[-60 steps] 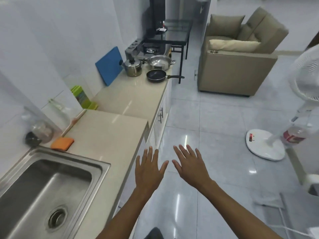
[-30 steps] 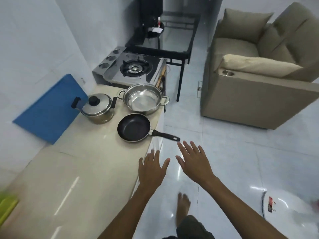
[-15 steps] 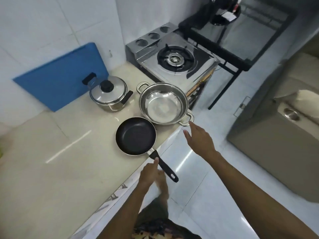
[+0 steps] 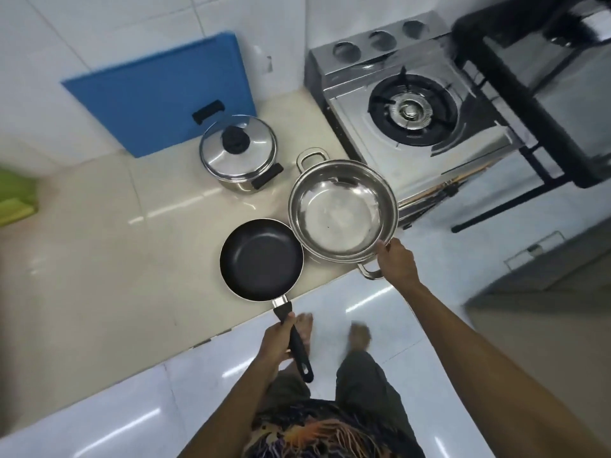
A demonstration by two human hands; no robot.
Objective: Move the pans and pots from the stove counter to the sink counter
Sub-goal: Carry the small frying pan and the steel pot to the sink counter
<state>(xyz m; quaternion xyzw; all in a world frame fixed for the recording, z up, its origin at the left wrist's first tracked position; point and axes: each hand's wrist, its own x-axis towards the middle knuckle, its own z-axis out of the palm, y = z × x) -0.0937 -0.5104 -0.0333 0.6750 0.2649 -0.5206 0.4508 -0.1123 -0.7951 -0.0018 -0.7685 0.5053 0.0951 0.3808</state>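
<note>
A black frying pan (image 4: 261,259) rests on the beige counter (image 4: 99,259), its black handle sticking out over the counter edge. My left hand (image 4: 277,338) is closed around that handle. Beside it stands a wide steel pot (image 4: 342,211) with two loop handles. My right hand (image 4: 396,262) grips its near rim by the near handle. A small lidded steel pot (image 4: 238,153) with black handles stands further back, untouched.
A blue cutting board (image 4: 158,90) leans on the tiled wall behind the lidded pot. A single-burner gas stove (image 4: 410,107) sits right of the counter, with a black table frame (image 4: 529,94) beyond. Something green (image 4: 15,196) lies at the far left. My feet stand on glossy floor tiles.
I walked from the sink end to the stove end and now look straight down. My left hand closed on the frying pan handle; my right hand reached and took the wide pot's rim.
</note>
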